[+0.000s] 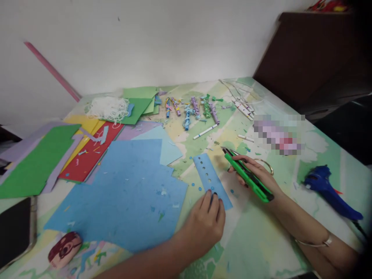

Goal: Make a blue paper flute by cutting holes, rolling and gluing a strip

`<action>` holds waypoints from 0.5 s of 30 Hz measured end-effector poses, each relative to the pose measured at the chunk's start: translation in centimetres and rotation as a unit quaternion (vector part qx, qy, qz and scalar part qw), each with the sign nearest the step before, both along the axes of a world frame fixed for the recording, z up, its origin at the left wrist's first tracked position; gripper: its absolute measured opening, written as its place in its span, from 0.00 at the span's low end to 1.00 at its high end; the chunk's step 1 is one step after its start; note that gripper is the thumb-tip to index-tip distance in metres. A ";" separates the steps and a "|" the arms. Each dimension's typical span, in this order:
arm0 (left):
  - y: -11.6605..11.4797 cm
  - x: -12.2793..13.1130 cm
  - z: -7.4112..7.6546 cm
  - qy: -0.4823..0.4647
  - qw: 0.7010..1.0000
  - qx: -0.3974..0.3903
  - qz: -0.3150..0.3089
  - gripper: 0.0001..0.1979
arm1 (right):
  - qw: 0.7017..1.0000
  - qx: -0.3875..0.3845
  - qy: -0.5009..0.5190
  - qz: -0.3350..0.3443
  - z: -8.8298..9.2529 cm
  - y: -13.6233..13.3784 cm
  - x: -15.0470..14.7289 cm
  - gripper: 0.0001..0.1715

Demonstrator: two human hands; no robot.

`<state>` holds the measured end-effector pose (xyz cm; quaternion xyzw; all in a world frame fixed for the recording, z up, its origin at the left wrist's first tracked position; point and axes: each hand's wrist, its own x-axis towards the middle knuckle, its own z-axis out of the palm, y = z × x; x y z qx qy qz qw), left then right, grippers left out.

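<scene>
My left hand [205, 223] rests on the table with its fingertips pressed on the near end of a narrow blue paper strip [210, 178] that has a row of punched holes. My right hand [255, 174] is closed around a green hole punch [248, 176], held just right of the strip and pointing up-left. Small blue paper dots lie around the strip.
Large blue sheets [128, 190] lie left of the strip; red, yellow, green and purple sheets [43, 159] are further left. Decorated paper rolls [192, 108], markers [244, 108], white string [107, 108], a blue glue gun [328, 190], a phone [16, 228] and a ring [266, 164] surround the area.
</scene>
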<state>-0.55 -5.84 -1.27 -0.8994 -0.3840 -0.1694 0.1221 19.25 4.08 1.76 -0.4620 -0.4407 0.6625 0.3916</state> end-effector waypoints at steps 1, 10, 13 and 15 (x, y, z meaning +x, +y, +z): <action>0.1 0.0 -0.1 -0.005 1.000 -0.004 -0.002 0.15 | 0.999 -0.015 0.028 -0.005 0.0 -0.1 -0.1 0.18; 1.2 -1.0 3.6 -0.174 0.970 -0.166 -0.030 0.09 | 0.998 0.030 0.023 -0.045 -0.3 -0.3 0.3 0.20; -0.1 -1.8 7.1 -0.210 0.921 -0.300 -0.130 0.11 | 0.997 0.038 0.014 -0.066 -0.7 -0.2 0.4 0.15; -2.0 -2.0 8.7 -0.178 0.915 -0.291 -0.216 0.11 | 0.998 0.032 0.031 -0.050 -0.7 -0.2 0.4 0.12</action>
